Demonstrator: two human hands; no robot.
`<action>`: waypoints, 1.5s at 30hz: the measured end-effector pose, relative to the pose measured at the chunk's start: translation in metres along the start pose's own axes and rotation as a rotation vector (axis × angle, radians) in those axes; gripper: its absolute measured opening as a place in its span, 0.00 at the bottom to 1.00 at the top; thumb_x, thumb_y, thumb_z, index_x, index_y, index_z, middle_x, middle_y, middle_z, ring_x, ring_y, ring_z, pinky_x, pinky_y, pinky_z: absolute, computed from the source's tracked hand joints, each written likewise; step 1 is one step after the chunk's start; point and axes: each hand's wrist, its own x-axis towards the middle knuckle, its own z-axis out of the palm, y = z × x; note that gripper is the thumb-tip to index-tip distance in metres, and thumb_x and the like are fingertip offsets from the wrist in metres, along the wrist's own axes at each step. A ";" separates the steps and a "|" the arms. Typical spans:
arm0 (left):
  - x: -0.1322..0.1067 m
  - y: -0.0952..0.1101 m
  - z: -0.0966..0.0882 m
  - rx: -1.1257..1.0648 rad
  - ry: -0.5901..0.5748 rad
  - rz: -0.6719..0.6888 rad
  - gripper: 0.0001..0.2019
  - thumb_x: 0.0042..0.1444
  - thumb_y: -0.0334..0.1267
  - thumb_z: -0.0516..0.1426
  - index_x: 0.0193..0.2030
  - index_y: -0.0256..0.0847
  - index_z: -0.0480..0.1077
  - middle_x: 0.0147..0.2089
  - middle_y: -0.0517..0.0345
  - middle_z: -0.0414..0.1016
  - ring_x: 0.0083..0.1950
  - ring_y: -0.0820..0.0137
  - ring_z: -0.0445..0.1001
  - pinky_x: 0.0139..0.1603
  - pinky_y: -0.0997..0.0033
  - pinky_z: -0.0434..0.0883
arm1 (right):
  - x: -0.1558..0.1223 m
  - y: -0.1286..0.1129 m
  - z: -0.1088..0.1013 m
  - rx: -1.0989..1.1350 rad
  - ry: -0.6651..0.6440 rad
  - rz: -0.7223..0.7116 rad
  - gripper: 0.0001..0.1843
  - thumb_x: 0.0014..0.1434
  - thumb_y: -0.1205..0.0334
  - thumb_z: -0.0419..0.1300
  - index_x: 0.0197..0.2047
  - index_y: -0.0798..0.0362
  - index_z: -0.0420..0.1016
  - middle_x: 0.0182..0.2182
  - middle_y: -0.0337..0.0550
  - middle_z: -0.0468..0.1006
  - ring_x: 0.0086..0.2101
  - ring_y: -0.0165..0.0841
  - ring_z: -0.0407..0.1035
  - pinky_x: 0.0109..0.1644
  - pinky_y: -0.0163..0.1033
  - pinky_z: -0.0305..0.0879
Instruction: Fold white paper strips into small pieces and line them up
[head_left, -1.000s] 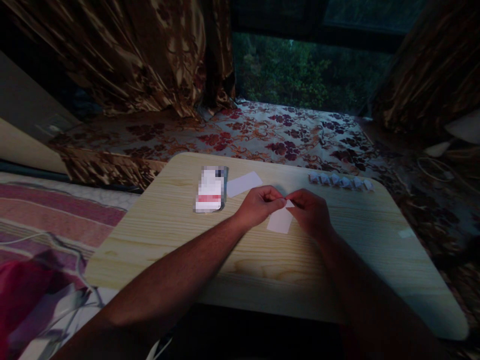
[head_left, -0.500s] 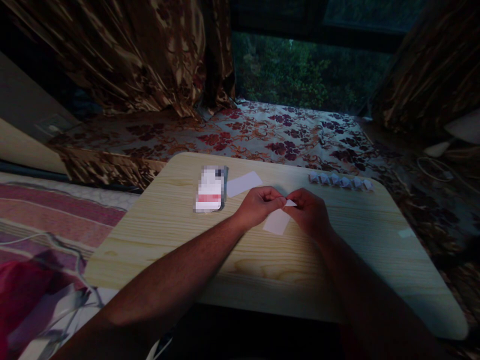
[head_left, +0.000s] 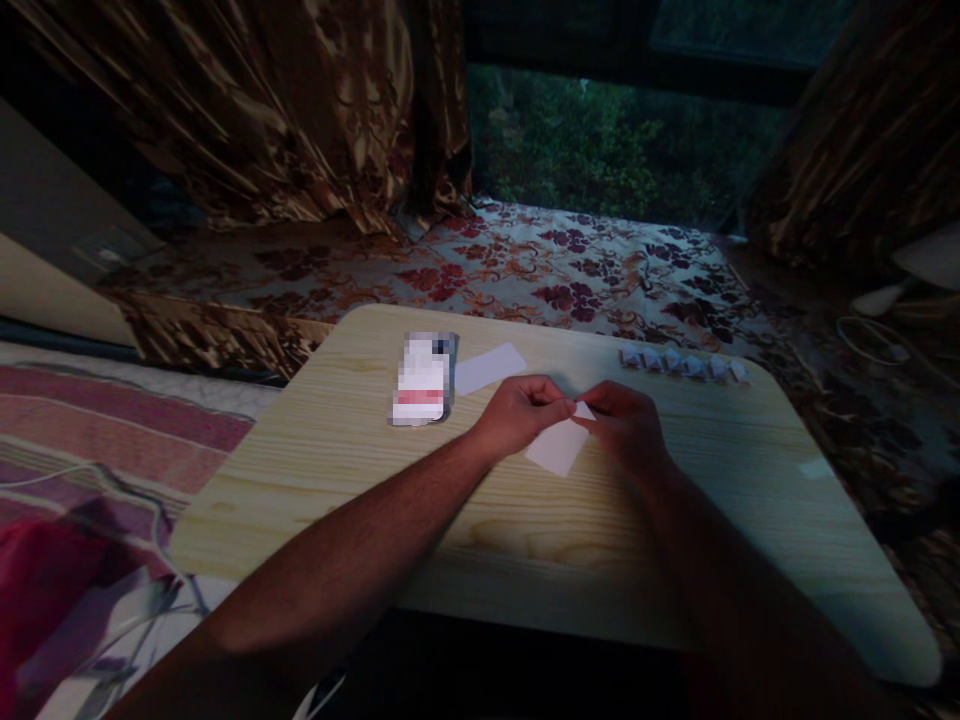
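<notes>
A white strip of paper (head_left: 557, 449) is held between my two hands above the middle of the table, its far end folded over into a small triangular point. My left hand (head_left: 525, 411) pinches the folded end between thumb and fingers. From the other side, my right hand (head_left: 624, 424) is closed on the same end, its fingertips close to the left thumb. The paper's loose end hangs toward me. Beyond my left hand lies a flat white paper strip (head_left: 490, 368), beside a pixelated phone-like object (head_left: 422, 380).
Several small folded white paper pieces (head_left: 684, 364) stand in a row at the table's far right. The wooden table (head_left: 480, 540) adjoins a ledge (head_left: 525, 260) with flowered cloth. A striped bed (head_left: 97, 420) with a white cable is at the left.
The paper has turned slightly, and more of its loose part and folded tip shows. My right hand has shifted slightly to the right; both hands keep their hold.
</notes>
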 end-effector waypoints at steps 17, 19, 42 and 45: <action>0.006 -0.004 -0.005 -0.120 0.037 -0.022 0.12 0.44 0.41 0.68 0.32 0.36 0.75 0.29 0.57 0.77 0.27 0.76 0.72 0.30 0.74 0.66 | 0.004 0.000 0.000 0.029 0.048 0.067 0.09 0.54 0.55 0.65 0.33 0.53 0.80 0.25 0.39 0.78 0.24 0.29 0.68 0.27 0.34 0.64; 0.006 -0.004 -0.005 -0.154 0.075 -0.028 0.13 0.44 0.41 0.68 0.36 0.36 0.76 0.30 0.58 0.77 0.26 0.76 0.71 0.29 0.75 0.66 | 0.004 -0.001 -0.001 0.090 0.080 0.060 0.10 0.55 0.53 0.64 0.35 0.52 0.79 0.27 0.40 0.78 0.26 0.30 0.70 0.28 0.35 0.67; 0.002 0.001 0.003 -0.090 0.180 0.044 0.12 0.45 0.36 0.67 0.37 0.37 0.75 0.29 0.59 0.78 0.28 0.75 0.73 0.31 0.75 0.69 | -0.003 -0.006 0.005 -0.074 0.132 -0.092 0.08 0.50 0.61 0.67 0.36 0.51 0.75 0.28 0.39 0.78 0.28 0.31 0.71 0.30 0.35 0.66; 0.003 0.000 0.002 -0.106 0.200 0.058 0.12 0.44 0.36 0.67 0.37 0.38 0.75 0.29 0.60 0.78 0.28 0.75 0.73 0.32 0.75 0.70 | -0.002 -0.007 0.006 0.020 0.093 -0.042 0.14 0.48 0.62 0.68 0.40 0.50 0.74 0.31 0.39 0.80 0.29 0.32 0.74 0.32 0.36 0.69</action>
